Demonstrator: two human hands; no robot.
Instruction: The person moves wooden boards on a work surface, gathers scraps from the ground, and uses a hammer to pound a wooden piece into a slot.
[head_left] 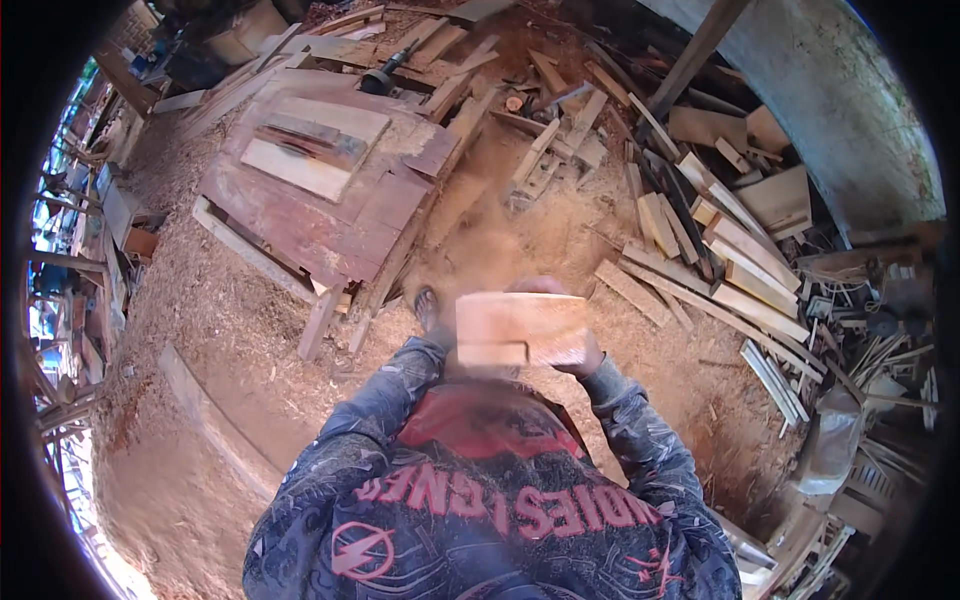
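Observation:
A pale wooden block [520,318] is held up in front of my body, with a narrow dark cut or line along its lower left part. My right hand [579,356] is closed on the block's right end, mostly behind it. My left hand [446,342] is at the block's left end, blurred and largely hidden behind the wood, gripping it. Below the block is my foot [427,305] in a sandal on the sawdust-covered floor.
A reddish wooden panel [250,190] with pale boards on it lies ahead to the left, near a dark power tool [380,78]. Offcuts [560,140] and long planks [720,318] are heaped ahead and to the right, along a pale wall [840,110].

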